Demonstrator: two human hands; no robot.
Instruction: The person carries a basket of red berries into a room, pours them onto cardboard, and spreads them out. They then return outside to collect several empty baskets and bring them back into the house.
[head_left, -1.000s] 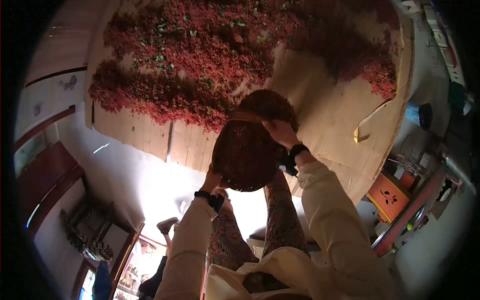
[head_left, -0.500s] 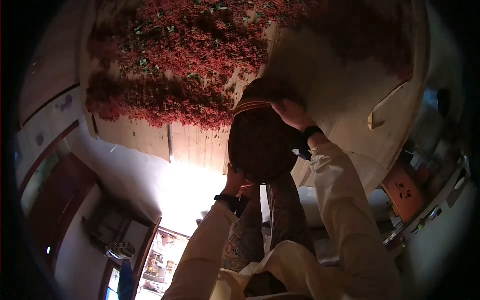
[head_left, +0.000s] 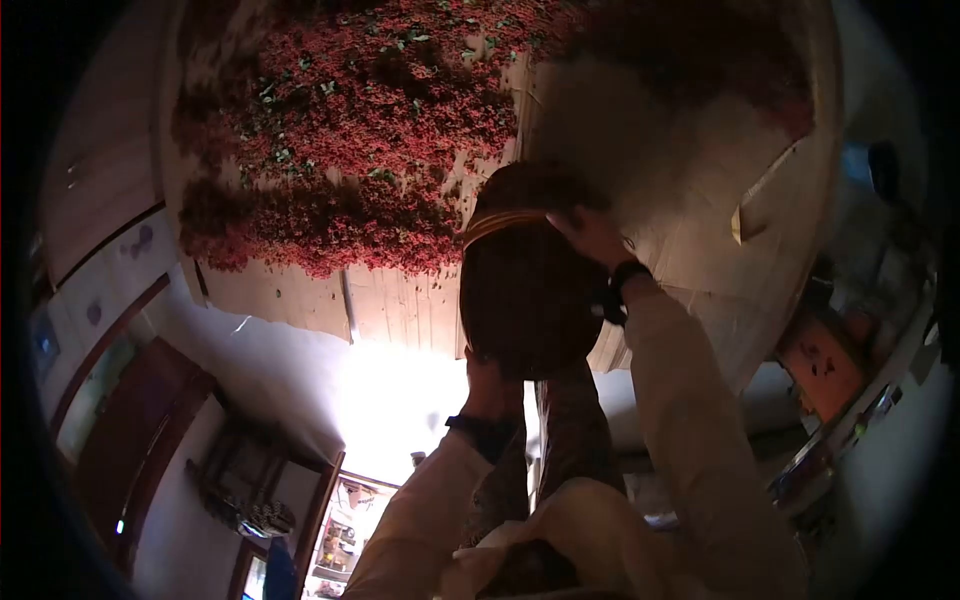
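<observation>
A dark, rounded basket [head_left: 530, 300] with a tan band near its upper edge is tilted in front of my legs. My right hand [head_left: 592, 238] grips its upper right edge, with the fingers bent over the band. Low on the other side, my left hand [head_left: 484, 385] is closed against the basket's bottom edge; its fingertips are hidden in shadow. Small red berry clusters [head_left: 380, 120] with scattered green leaves lie spread beyond the basket, on cardboard [head_left: 660, 170]. What the basket holds is too dark to make out.
Bright light falls on the floor [head_left: 400, 390] at left, by a lit doorway [head_left: 345, 530]. A wooden chair [head_left: 245, 470] and a dark red door [head_left: 140, 440] are further left. An orange box [head_left: 822, 368] stands at right. A cardboard flap [head_left: 740, 225] sticks up.
My view has shifted slightly, so the room and the cardboard sit a little differently in it. Both hands keep their hold on the basket.
</observation>
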